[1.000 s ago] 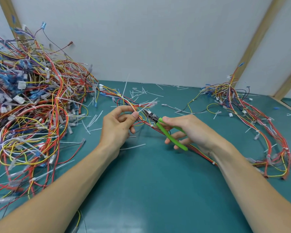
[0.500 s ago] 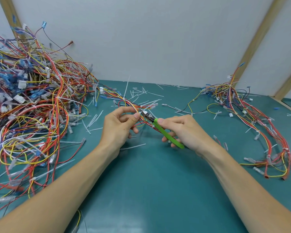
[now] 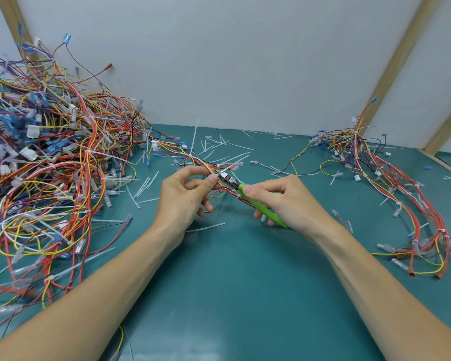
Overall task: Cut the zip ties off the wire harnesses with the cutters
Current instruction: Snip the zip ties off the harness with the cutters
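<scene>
Looking down from head height, a green tabletop (image 3: pixel 232 295) fills most of the view, with a pale wall (image 3: pixel 232 61) rising behind its far edge. Along the left edge and far-left corner sits a big tangled heap of wires (image 3: pixel 50 165) in red, yellow, blue and white, with many small plugs among them. Near the far-right corner and down the right edge lies a smaller bundle of wires (image 3: pixel 391 183), mostly red and yellow, spread out in long loops. Two bare forearms reach in from the near edge toward the middle of the tabletop. Between the hands runs a wire harness (image 3: pixel 193 160), coming from the far-left heap across the middle. The left hand (image 3: pixel 185 196) pinches this harness, thumb and forefinger pressed together on it. The right hand (image 3: pixel 289 201) has its fingers wrapped tight around the green handles of the cutters (image 3: pixel 255 201), whose dark tip meets the harness just beside the left thumb, at a white zip tie (image 3: pixel 223 174). Whether the blades are closed cannot be made out. Scattered over the far middle of the tabletop are many cut white tie pieces (image 3: pixel 219 149), and one more strip (image 3: pixel 206 227) lies just below the left hand.
</scene>
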Tool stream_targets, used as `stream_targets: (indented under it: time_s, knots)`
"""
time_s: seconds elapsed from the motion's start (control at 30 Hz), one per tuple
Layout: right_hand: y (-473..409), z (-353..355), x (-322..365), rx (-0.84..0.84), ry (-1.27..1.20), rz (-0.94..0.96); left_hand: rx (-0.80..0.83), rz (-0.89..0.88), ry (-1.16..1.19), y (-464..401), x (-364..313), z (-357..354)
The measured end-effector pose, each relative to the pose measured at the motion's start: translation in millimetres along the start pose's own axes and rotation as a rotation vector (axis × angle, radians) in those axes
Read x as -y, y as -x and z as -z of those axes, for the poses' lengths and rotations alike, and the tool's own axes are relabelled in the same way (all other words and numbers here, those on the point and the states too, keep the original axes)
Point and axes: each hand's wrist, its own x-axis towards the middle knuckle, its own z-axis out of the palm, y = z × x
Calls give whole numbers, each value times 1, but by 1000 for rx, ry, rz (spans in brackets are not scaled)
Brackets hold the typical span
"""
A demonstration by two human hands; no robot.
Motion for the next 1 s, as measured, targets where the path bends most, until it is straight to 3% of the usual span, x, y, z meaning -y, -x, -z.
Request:
stream_targets:
  time_s: [0.23, 0.47, 1.0]
  knots:
    - [-1, -3, -3, -25, 45, 36, 7, 10, -12, -1, 1, 1]
    - [0, -13, -6, -211, 363, 184, 4, -5, -34, -1, 3, 1]
    - [0, -10, -5, -221, 443, 195, 10, -26, -47, -1, 5, 1]
